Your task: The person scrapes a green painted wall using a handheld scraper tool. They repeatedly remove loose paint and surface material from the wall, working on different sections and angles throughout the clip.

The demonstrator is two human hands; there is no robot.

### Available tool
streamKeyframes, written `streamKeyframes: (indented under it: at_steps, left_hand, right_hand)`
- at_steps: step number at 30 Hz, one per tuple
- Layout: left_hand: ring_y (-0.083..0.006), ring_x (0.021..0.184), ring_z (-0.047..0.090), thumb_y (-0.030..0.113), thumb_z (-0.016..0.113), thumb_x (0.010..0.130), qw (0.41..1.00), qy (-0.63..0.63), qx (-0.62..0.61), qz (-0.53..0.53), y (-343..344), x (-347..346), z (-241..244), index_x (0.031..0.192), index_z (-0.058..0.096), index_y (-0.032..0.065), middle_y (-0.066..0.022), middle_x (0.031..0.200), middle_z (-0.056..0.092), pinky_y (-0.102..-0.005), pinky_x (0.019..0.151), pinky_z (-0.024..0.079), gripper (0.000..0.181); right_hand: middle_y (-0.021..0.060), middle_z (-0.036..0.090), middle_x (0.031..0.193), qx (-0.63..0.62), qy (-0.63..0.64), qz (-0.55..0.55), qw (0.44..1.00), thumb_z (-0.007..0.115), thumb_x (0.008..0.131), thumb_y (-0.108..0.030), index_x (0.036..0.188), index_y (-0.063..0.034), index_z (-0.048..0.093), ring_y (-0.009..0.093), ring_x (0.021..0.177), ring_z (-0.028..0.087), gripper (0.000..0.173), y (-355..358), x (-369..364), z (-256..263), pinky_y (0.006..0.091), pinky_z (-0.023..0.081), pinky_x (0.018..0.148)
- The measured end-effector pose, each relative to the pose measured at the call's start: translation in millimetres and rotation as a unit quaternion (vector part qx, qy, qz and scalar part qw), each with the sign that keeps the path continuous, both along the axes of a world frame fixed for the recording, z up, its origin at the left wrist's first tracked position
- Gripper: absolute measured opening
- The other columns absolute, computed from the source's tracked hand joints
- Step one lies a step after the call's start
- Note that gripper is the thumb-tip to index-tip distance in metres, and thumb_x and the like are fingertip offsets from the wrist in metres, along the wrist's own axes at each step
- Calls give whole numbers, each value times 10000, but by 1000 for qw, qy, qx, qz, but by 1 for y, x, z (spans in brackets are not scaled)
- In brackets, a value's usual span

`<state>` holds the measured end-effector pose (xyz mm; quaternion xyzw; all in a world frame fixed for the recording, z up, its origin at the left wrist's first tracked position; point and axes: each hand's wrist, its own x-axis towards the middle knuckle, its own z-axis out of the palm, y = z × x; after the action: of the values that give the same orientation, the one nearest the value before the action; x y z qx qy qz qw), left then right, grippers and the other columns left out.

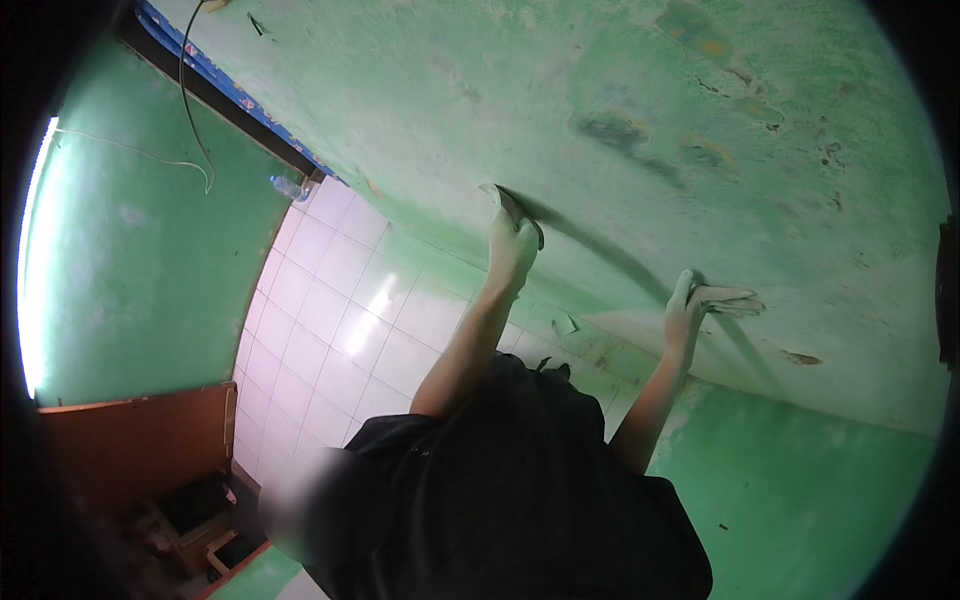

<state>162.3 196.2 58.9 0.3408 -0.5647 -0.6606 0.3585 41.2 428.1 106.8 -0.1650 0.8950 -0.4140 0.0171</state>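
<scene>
My left hand (514, 244) grips a curved, folded sheet, apparently sandpaper (504, 198), against the green wall (480, 135). Parts of the sheet stick out past both sides of the hand. Lower along the same wall, my right hand (705, 298) lies with its fingers stretched out and its thumb apart, and I see nothing in it. Pale dust coats both hands. The wall surface is whitish and patchy, with dark stains (611, 131) and chipped spots. A small pale scrap (565, 325) lies on the floor near the wall's foot.
White floor tiles (330, 285) run beside the wall, dusted green close to it. A plastic bottle (289, 187) is by the far corner. A thin cable (182, 82) hangs near blue patterned cloth (217, 75). Brown furniture (142, 442) stands at the lower left.
</scene>
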Motion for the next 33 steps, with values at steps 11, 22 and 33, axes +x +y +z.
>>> streamKeyframes:
  at_steps: [11,22,33]
  left_hand:
    - [-167,504,492,-83,337,657,999,-25,40,6,-5,1,-17,1077,435,-58,-125,720,537,-281,419,402,432]
    - [-177,506,497,-79,321,649,1000,0,17,-13,-5,2,-32,1039,438,-38,-115,652,530,-281,467,422,409]
    - [-199,539,528,-41,352,654,1000,15,-15,21,3,-2,-53,712,546,-44,-113,556,538,-329,506,427,203]
  right_hand:
    - [359,323,1236,25,-39,-6,999,326,929,-387,1171,111,363,465,1143,332,555,12,-11,-26,441,269,958]
    - [294,352,1271,3,-100,-23,995,327,935,-376,1202,82,375,390,1169,362,532,11,-8,-16,402,274,970]
    - [355,401,1148,-40,100,-142,984,415,924,-324,1183,165,323,393,1049,412,562,-2,-11,-39,427,316,922]
